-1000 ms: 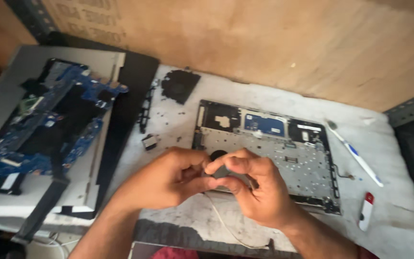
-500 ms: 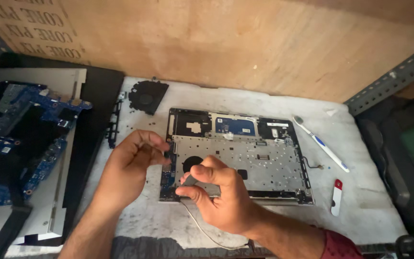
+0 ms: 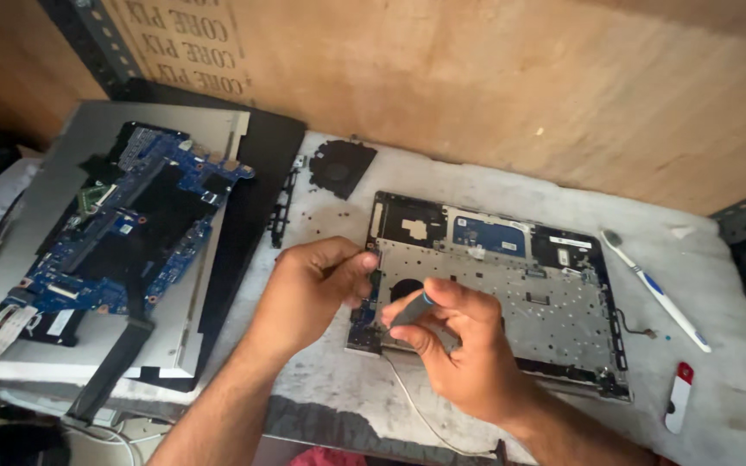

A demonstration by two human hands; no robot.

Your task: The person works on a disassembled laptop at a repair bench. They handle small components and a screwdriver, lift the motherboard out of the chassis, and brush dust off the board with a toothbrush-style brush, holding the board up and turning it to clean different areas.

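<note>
A slim dark tool [image 3: 414, 309], likely a screwdriver, is pinched in the fingers of the right hand [image 3: 468, 354], now lowered onto the left edge of the opened laptop base [image 3: 511, 293]. That edge is steadied by the curled left hand [image 3: 308, 289], which has parted from the right; work on the base appears underway. Farther off, a detached fan [image 3: 338, 166], blue circuit board [image 3: 131, 229] and toothbrush [image 3: 654, 289] are seen.

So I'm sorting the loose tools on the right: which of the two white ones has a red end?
The short stubby one near the table's front edge; the long toothbrush behind it has blue markings instead.
</note>
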